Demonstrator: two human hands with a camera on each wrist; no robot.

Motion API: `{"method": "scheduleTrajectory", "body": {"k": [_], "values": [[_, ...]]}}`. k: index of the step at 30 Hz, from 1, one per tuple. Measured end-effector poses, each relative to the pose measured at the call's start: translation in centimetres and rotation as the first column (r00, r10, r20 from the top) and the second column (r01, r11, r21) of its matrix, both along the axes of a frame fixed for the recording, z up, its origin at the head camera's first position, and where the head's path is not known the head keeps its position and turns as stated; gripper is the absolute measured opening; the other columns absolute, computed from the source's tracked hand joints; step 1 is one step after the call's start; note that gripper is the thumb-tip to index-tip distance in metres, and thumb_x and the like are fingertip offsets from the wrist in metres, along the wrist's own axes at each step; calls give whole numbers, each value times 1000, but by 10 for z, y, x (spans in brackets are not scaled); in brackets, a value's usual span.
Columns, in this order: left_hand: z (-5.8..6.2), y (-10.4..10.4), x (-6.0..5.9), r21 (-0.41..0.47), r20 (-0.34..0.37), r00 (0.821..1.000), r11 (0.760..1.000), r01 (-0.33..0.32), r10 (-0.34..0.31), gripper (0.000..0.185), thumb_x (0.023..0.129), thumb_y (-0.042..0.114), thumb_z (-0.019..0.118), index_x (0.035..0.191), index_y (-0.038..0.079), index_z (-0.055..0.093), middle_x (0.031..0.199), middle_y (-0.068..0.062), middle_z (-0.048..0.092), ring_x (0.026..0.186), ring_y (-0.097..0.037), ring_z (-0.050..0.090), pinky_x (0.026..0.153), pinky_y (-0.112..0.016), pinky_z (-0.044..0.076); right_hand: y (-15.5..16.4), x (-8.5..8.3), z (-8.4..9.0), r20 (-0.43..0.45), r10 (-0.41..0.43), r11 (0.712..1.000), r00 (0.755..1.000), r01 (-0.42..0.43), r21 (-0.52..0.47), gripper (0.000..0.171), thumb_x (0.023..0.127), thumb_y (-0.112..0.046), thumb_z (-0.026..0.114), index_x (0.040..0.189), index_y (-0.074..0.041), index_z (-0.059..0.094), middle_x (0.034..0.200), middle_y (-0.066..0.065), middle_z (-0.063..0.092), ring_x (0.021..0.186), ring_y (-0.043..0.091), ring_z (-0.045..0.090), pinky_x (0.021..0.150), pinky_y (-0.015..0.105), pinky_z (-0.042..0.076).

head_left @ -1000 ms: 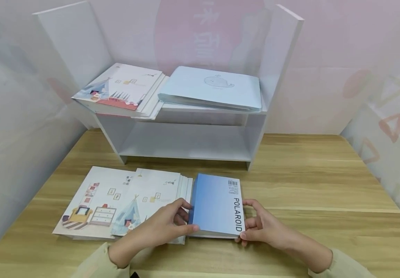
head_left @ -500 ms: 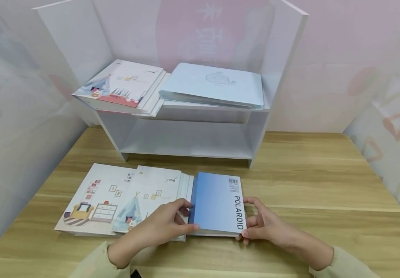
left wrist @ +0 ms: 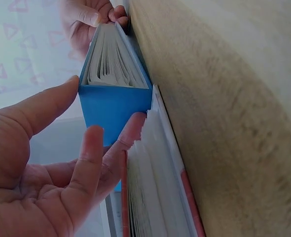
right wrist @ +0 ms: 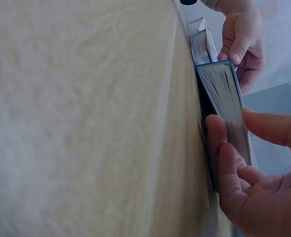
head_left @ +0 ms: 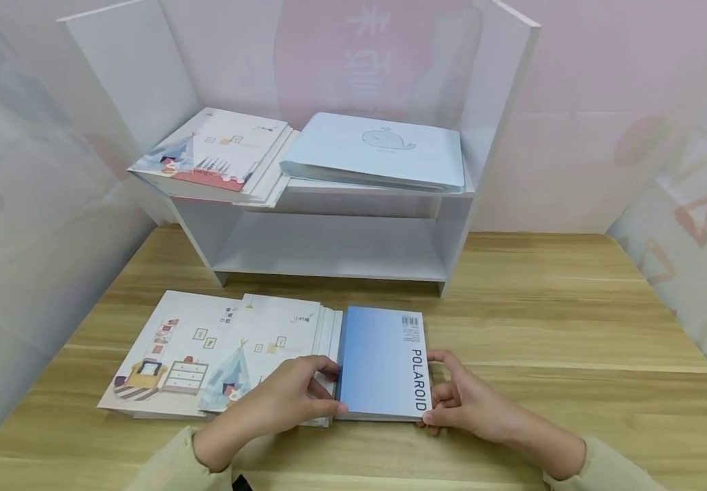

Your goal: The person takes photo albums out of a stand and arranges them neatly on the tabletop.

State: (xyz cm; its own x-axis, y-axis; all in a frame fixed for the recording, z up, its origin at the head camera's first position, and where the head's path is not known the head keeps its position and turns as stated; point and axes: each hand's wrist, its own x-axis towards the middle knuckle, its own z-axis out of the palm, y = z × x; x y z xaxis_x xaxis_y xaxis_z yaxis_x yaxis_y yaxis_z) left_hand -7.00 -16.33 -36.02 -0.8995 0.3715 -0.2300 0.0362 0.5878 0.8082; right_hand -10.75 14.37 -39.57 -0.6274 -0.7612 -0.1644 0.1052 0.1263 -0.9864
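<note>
Hands, left (head_left: 292, 402) and right (head_left: 460, 399), grip the blue album (head_left: 384, 361) flat on the table (head_left: 562, 327) before the shelf (head_left: 335, 252), beside other books (head_left: 218, 354) not yet shelved

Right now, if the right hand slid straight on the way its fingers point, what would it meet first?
The right hand points left and already grips the blue album; past that, likely the left hand and the booklet stack.

I see bare table (head_left: 549, 327) lower right, open to pass | white shelf (head_left: 451, 225) blocks centre top, its lower bay free | picture books (head_left: 218, 348) crowd lower left, touching blue album (head_left: 380, 358)
</note>
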Motion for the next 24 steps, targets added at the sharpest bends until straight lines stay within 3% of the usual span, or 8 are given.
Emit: {"method": "scheduleTrajectory", "body": {"k": [6, 10, 17, 24], "values": [[0, -2, 0, -2, 0, 1000, 1000, 15, -15, 57, 84, 28, 81, 127, -2, 60, 122, -14, 68, 86, -13, 72, 76, -28, 57, -1, -2, 6, -91, 15, 996, 996, -6, 93, 81, 91, -3, 68, 145, 10, 9, 83, 17, 67, 70, 15, 65, 65, 24, 54], [0, -4, -1, -7, -3, 1000, 1000, 25, -25, 56, 85, 28, 80, 128, -3, 60, 124, -15, 67, 85, -12, 71, 73, -25, 56, 3, -7, 12, -105, 43, 987, 994, -26, 159, 82, 91, -5, 69, 146, 17, 13, 84, 11, 67, 72, 15, 66, 67, 23, 53], [2, -8, -3, 2, -12, 999, 999, 36, -36, 49, 89, 27, 75, 127, -1, 62, 119, -13, 68, 86, -12, 67, 65, -25, 54, 9, -16, 17, -107, 85, 978, 991, -62, 200, 83, 91, -5, 68, 147, 23, 14, 90, 15, 69, 76, 15, 67, 68, 25, 55], [7, -13, -5, 55, 11, 1000, 999, -2, 2, 47, 92, 27, 72, 129, 0, 61, 119, -14, 66, 96, -20, 66, 54, -30, 56, 13, -25, 26, -181, 45, 973, 982, -1, 233, 72, 93, -7, 66, 147, 17, 26, 97, 18, 67, 82, 18, 67, 73, 26, 57]]}}
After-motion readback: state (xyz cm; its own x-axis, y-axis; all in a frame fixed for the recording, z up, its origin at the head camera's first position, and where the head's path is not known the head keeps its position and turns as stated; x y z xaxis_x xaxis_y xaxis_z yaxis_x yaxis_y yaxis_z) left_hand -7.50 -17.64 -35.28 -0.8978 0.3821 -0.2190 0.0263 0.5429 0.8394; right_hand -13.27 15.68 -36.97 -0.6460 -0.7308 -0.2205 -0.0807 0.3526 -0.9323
